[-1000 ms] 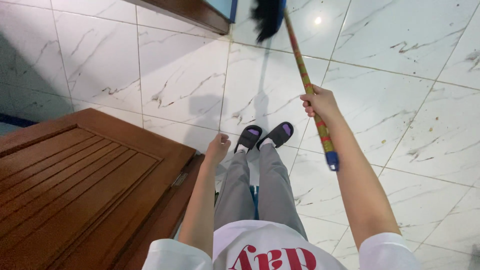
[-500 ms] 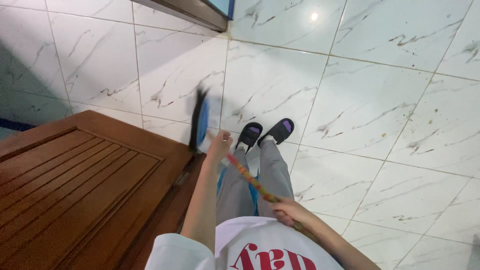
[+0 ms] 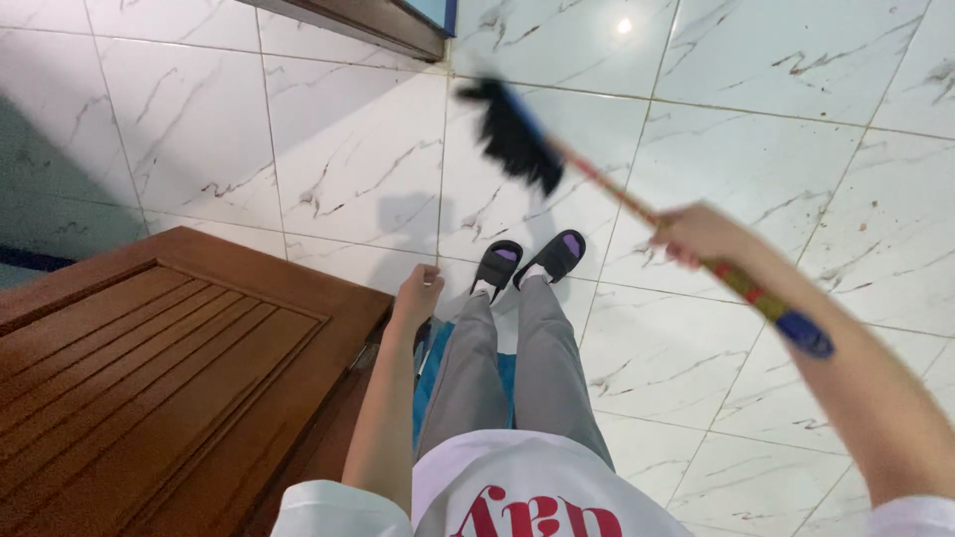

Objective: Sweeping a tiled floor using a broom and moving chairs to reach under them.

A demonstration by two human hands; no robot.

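My right hand point(image 3: 696, 234) is shut around a broom's stick point(image 3: 607, 184), patterned red, green and yellow with a blue end cap point(image 3: 806, 336). The black-bristled broom head point(image 3: 512, 134) hangs blurred above the white marble floor, ahead of my dark slippers point(image 3: 527, 261). My left hand point(image 3: 418, 293) is curled shut beside the edge of the brown wooden door. A thin dark handle point(image 3: 422, 341) runs down from it to a blue dustpan point(image 3: 434, 373), mostly hidden behind my grey trouser legs.
An open brown panelled door point(image 3: 149, 358) fills the lower left, close to my left leg. A dark wooden frame point(image 3: 368, 20) crosses the top. Small specks of dirt point(image 3: 861, 239) lie on the white tiles point(image 3: 696, 378) at right.
The broom was swung back toward my body and the door, then out again to the front. My right arm is now stretched right. My left hand stayed by the door edge.
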